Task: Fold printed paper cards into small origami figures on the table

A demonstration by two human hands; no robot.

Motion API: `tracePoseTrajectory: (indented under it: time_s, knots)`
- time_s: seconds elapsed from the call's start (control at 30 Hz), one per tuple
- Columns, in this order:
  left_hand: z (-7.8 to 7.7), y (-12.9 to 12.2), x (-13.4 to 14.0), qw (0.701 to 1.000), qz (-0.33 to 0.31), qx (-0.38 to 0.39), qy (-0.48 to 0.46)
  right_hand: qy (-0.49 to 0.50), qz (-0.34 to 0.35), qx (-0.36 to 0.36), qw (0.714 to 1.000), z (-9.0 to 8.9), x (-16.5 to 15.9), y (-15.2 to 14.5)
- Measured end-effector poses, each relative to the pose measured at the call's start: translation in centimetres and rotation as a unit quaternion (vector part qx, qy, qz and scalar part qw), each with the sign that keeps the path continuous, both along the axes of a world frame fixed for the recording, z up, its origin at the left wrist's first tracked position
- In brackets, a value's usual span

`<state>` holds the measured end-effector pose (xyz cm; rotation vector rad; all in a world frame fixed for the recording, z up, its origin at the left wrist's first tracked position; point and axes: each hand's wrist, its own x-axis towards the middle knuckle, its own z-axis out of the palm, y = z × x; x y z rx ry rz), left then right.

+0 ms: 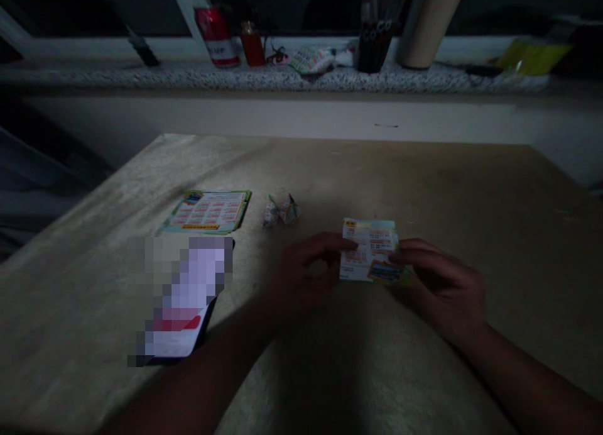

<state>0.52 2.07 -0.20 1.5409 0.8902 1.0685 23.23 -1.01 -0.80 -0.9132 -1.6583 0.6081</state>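
Note:
A small printed sheet of paper (360,271), roughly square, is held between both hands above the table. It bears rows of text in a grid and a dark picture at its lower right. My left hand (308,271) pinches its left edge between thumb and forefinger. The right edge is gripped by my right hand (443,284), fingers on top and thumb below. Left of the hands lies a stack of similar printed sheets (207,210). Beside that stack, two small folded paper pieces (281,212) stand close together.
A lit phone (188,303), partly blurred out, lies near my left forearm. The table (447,183) reaches toward a stone windowsill (179,77). On the sill stand a red can (217,38), an orange-red bottle (253,44), a dark drink cup (375,36) and a beige cylinder (431,26).

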Motion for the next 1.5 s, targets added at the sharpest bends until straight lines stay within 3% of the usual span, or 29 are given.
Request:
tracePoseTrajectory:
  time_s: [0.17, 0.3, 0.57, 0.83, 1.3, 1.5]
  knots:
    - [0.0, -0.2, -0.2, 0.999, -0.012, 0.045, -0.004, 0.020, -0.001, -0.005, 1.000, 0.1, 0.0, 0.2]
    - [0.3, -0.5, -0.1, 0.999, -0.023, 0.037, -0.025, 0.006, -0.023, 0.004, 1.000, 0.4, -0.1, 0.1]
    - [0.8, -0.9, 0.6, 0.999, 0.002, 0.041, -0.035, 0.018, -0.061, 0.001, 0.998, 0.6, -0.9, -0.2]
    - [0.9, -1.3, 1.0, 0.997, 0.037, 0.066, 0.008, 0.038, -0.074, -0.031, 0.996, 0.1, -1.1, -0.6]
    - [1.0, -1.7, 1.8, 0.987, 0.106, 0.115, 0.019, 0.061, -0.071, -0.037, 0.995, 0.8, -1.7, -0.8]
    - [0.8, -1.8, 1.7, 0.992, 0.089, 0.094, -0.003, 0.113, -0.070, -0.087, 0.987, 0.4, -1.7, -0.9]
